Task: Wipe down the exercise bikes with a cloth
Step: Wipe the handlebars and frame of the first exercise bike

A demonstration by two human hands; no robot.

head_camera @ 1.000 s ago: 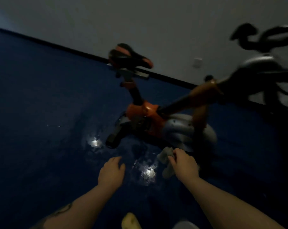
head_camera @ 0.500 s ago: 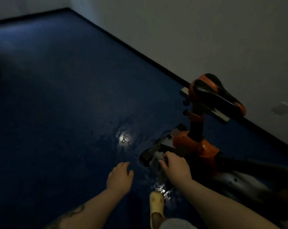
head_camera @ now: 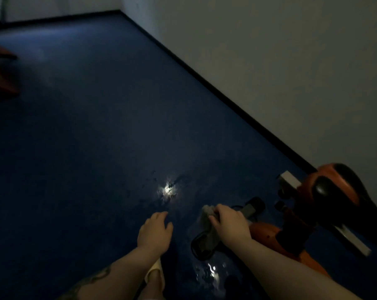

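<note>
shifted rearward, right hand [head_camera: 229,227] grips cloth [head_camera: 207,213] on bike [head_camera: 267,232]; left hand [head_camera: 155,232] hovers, fingers relaxed.

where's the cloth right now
In the head view, lower centre-right: the cloth is gripped by the right hand, pressed on the bike's black base bar, beside the orange frame.

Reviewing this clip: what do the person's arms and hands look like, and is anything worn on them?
Both forearms are bare, no sleeves showing. The left hand and right hand wear no gloves; no rings or watch can be made out in the dim light. A dark tattoo marks the left forearm.
</note>
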